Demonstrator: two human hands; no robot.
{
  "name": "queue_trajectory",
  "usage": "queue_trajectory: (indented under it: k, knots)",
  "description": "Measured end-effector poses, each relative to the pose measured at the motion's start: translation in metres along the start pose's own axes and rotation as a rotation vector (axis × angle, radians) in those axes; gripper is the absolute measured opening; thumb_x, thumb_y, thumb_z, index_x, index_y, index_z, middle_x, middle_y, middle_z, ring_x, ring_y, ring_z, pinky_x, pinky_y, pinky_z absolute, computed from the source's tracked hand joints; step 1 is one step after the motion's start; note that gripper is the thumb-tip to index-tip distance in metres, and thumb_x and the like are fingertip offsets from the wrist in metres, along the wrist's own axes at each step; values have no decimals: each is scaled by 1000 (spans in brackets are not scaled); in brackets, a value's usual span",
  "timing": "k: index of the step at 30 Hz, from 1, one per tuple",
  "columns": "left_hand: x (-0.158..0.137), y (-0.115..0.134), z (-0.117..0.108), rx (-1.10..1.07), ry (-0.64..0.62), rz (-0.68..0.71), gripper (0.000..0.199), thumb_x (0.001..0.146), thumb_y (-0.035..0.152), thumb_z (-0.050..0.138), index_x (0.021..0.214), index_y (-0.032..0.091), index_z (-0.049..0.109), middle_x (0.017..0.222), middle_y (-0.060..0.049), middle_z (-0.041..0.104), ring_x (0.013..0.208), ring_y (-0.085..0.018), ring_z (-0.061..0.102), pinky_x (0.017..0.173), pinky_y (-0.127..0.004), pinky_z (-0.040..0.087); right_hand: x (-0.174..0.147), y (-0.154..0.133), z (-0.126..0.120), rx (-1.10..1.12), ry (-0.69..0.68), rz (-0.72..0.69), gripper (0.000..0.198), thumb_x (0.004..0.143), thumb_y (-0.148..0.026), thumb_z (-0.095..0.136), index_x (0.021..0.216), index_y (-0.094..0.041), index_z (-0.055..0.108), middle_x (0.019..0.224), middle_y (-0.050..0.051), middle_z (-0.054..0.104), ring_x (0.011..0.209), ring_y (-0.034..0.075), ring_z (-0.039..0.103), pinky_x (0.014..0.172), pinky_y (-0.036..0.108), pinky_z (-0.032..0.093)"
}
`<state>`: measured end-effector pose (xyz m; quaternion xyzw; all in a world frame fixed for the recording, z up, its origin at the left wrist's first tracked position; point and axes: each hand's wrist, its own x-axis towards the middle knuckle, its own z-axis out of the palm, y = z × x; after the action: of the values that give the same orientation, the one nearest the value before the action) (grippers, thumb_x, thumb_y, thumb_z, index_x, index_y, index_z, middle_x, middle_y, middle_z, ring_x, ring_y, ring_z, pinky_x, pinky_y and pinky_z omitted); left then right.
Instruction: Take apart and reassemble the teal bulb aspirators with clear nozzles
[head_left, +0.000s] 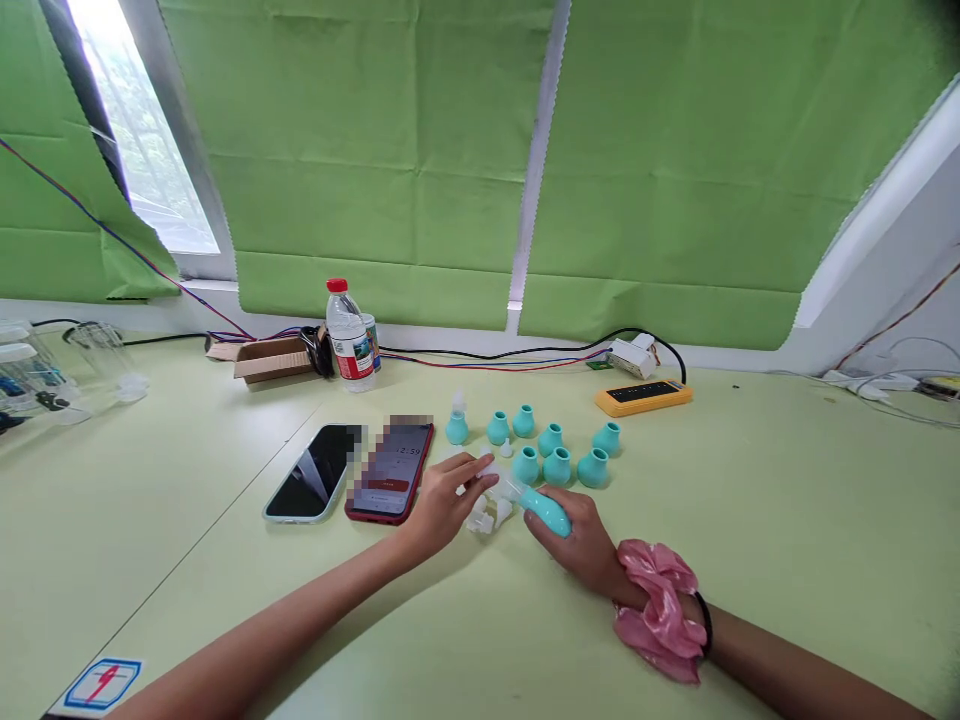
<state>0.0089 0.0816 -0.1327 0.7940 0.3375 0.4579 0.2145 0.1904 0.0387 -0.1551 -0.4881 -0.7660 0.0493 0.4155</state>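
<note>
My right hand [576, 540] is closed round a glossy teal squeeze bulb [547, 512], tilted with its narrow end up and to the left. A translucent nozzle piece [507, 484] extends from that end toward my left hand [444, 500]. The fingertips of my left hand are pinched on the far end of this nozzle piece. Just below the hands lie several loose translucent white plastic parts [484, 518]. Beyond them stand several teal open-necked bulbs [556, 466]. One teal bulb [457, 428] at the left has a translucent piece on top, and a small white tip [506, 449] is among them.
Left of my hands lie a phone with a lit screen [390, 470] and a dark-screened phone [315, 475]. Toward the back are a water bottle [351, 345], a cardboard box [276, 360], cables and a yellow power strip [643, 397]. Clear jars [105, 355] stand far left.
</note>
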Motion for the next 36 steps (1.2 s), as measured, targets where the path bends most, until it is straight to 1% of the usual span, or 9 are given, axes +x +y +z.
queue_trajectory:
  k: [3, 8, 12, 15, 18, 21, 23, 28, 36]
  knots:
    - [0, -7, 2, 168, -32, 117, 26, 77, 28, 49, 95, 12, 60, 79, -8, 62, 72, -16, 52, 64, -26, 42, 2, 5, 0, 29, 51, 84, 19, 72, -34, 48, 70, -16, 53, 61, 2, 57, 53, 14, 51, 52, 24, 40]
    - [-6, -13, 12, 424, -271, 163, 38, 83, 17, 34, 121, 16, 37, 99, -9, 59, 102, -24, 40, 79, -39, 39, 3, 6, 1, 97, -12, 144, 24, 73, -37, 46, 74, -15, 55, 64, 2, 57, 58, 14, 51, 56, 25, 41]
    - [-13, -12, 16, 429, -354, 120, 48, 85, 20, 28, 130, 16, 14, 128, -11, 35, 120, -26, 19, 91, -47, 28, 4, 3, 4, 118, -69, 160, 26, 75, -38, 44, 73, -14, 55, 66, 2, 57, 60, 14, 51, 57, 25, 41]
    - [-14, -8, 14, 405, -388, 91, 51, 86, 28, 28, 131, 20, 7, 136, -8, 17, 124, -27, 9, 94, -54, 15, 7, 1, 6, 112, -88, 181, 24, 75, -37, 45, 73, -14, 54, 64, 1, 56, 59, 14, 50, 57, 25, 40]
    - [-11, -1, 11, 344, -284, 62, 46, 84, 31, 33, 127, 22, 20, 131, -8, 29, 122, -25, 16, 95, -51, 15, 7, 0, 9, 107, -94, 169, 22, 74, -35, 46, 74, -15, 54, 65, 1, 56, 61, 14, 51, 59, 26, 41]
    - [-6, 3, 8, 220, -119, 16, 33, 78, 34, 46, 107, 19, 47, 105, -8, 53, 105, -23, 40, 86, -42, 32, 6, 0, 11, 98, -54, 158, 22, 72, -34, 49, 80, -15, 55, 75, 4, 59, 70, 17, 53, 66, 29, 41]
    - [-4, 4, 8, 103, -12, -13, 26, 73, 34, 55, 92, 17, 56, 85, -6, 59, 87, -19, 50, 75, -34, 41, 6, -1, 12, 106, -44, 155, 21, 72, -34, 48, 81, -15, 55, 76, 4, 59, 71, 17, 53, 66, 29, 41]
    - [-5, 3, 12, -145, 167, 103, 16, 66, 21, 63, 81, 15, 62, 69, -3, 61, 64, -13, 54, 62, -27, 44, 5, -5, 13, 129, -33, 126, 18, 73, -33, 45, 76, -17, 53, 69, 2, 57, 65, 16, 52, 61, 26, 42]
    - [-6, 1, 11, -162, 221, 250, 18, 67, 9, 61, 83, 17, 63, 76, -4, 65, 67, -14, 59, 63, -26, 48, 6, -7, 12, 169, -47, 175, 22, 74, -37, 41, 70, -18, 52, 62, 0, 52, 59, 14, 49, 60, 26, 42]
